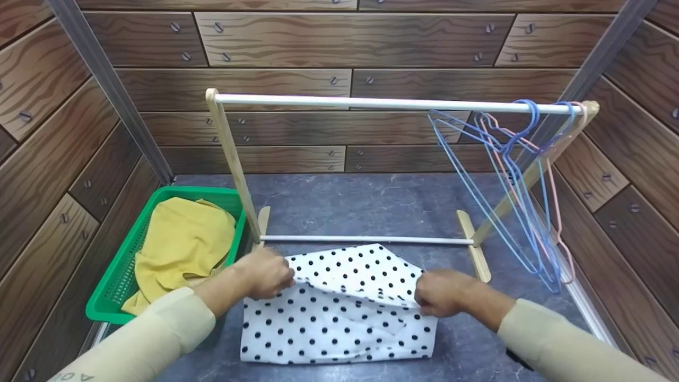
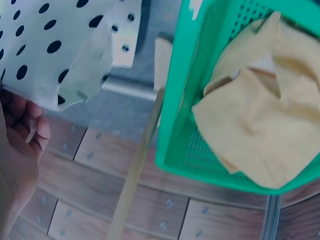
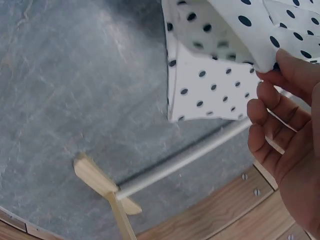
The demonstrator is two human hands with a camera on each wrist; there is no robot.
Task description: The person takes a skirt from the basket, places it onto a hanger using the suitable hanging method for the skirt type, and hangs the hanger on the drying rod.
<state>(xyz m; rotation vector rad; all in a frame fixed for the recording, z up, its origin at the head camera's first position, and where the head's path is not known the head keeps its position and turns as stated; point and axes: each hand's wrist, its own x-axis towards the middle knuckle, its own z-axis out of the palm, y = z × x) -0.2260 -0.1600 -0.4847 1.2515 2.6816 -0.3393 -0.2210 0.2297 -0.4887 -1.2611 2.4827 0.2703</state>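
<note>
A white cloth with black polka dots (image 1: 339, 323) lies on the grey floor in front of the rack, its upper layer lifted into a fold. My left hand (image 1: 268, 273) grips the fold at its left end. At the other end, my right hand (image 1: 443, 293) pinches a corner between thumb and forefinger, as the right wrist view shows, with the other fingers loosely curled. Beneath the raised layer, more of the dotted cloth (image 3: 210, 95) rests flat. In the left wrist view, the left hand (image 2: 22, 125) has its fingers curled at the cloth's edge.
A green basket (image 1: 98, 306) holding yellow cloth (image 1: 183, 244) stands at the left. Behind the dotted cloth is a wooden rack with a white top rod (image 1: 371, 102) and a lower rod (image 1: 366, 240). Blue and pink hangers (image 1: 517, 148) hang at its right end. Wood-patterned walls surround the floor.
</note>
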